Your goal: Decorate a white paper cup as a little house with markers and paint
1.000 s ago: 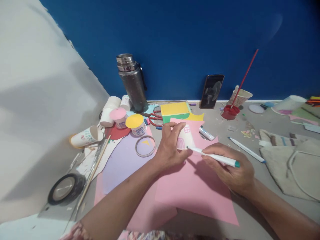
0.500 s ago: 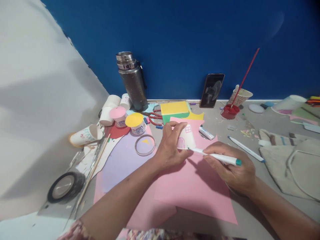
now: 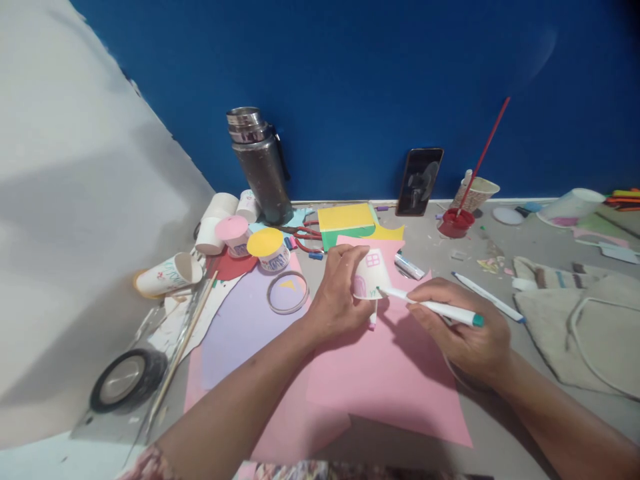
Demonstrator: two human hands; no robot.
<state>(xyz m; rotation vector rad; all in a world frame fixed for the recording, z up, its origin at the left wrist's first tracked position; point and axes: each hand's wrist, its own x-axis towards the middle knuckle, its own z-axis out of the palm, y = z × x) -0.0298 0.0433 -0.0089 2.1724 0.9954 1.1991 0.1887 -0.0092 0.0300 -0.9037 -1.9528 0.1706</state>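
Pen [image 3: 434, 309] in right grip [image 3: 463, 333] — closed

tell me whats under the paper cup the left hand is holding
A pink paper sheet lies under the paper cup, and a pink marker pokes out just below its rim. The left hand and the cup itself hide whatever sits directly beneath; the cup's inside cannot be seen.

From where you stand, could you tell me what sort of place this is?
Probably a home craft corner: coloured paper sheets cover the surface, scissors lie near the wall, and the right hand puts a marker to a decorated paper cup.
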